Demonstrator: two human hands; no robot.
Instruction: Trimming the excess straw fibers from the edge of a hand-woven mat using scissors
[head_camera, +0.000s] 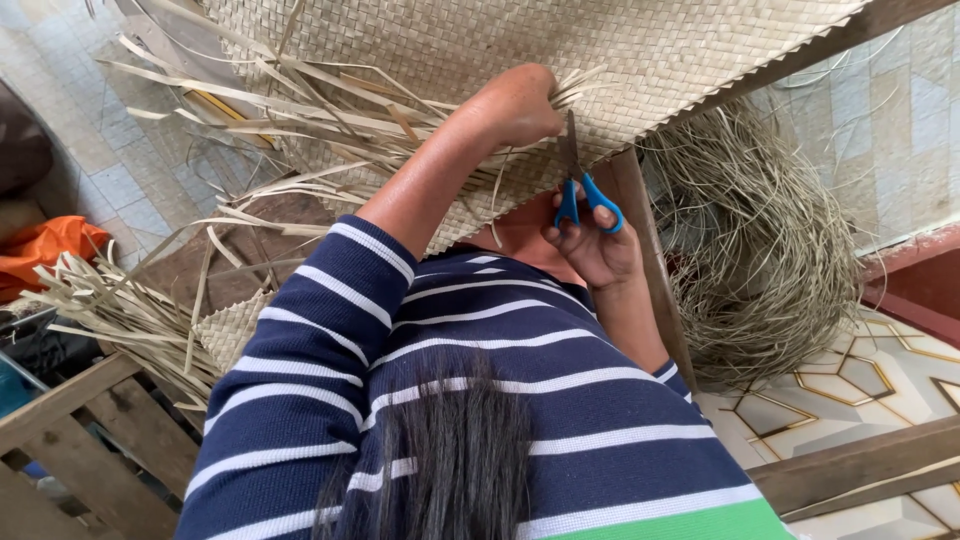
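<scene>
I see a tiled floor (120, 180) under everything, pale squares on the left and patterned tiles on the right. At the far left lies an orange cloth (45, 250), with a wooden frame (70, 400) below it and loose flat strips (110, 310) fanned out above that. Moving in, the woven mat (640, 50) spreads across the top, its unwoven ends sticking out toward the left. The left hand (515, 105) is clenched on a bunch of those loose ends at the mat's lower edge, pulling them together. Just right of it, the right hand (595, 245) grips blue-handled scissors (580, 185), blades pointing up at the gathered strips, very close to the left knuckles. I judge the risk is a nick to those fingers, or a cut straying into the weave. At the right, a heap of thin trimmings (760, 250) rests beside a wooden rail (650, 260).
</scene>
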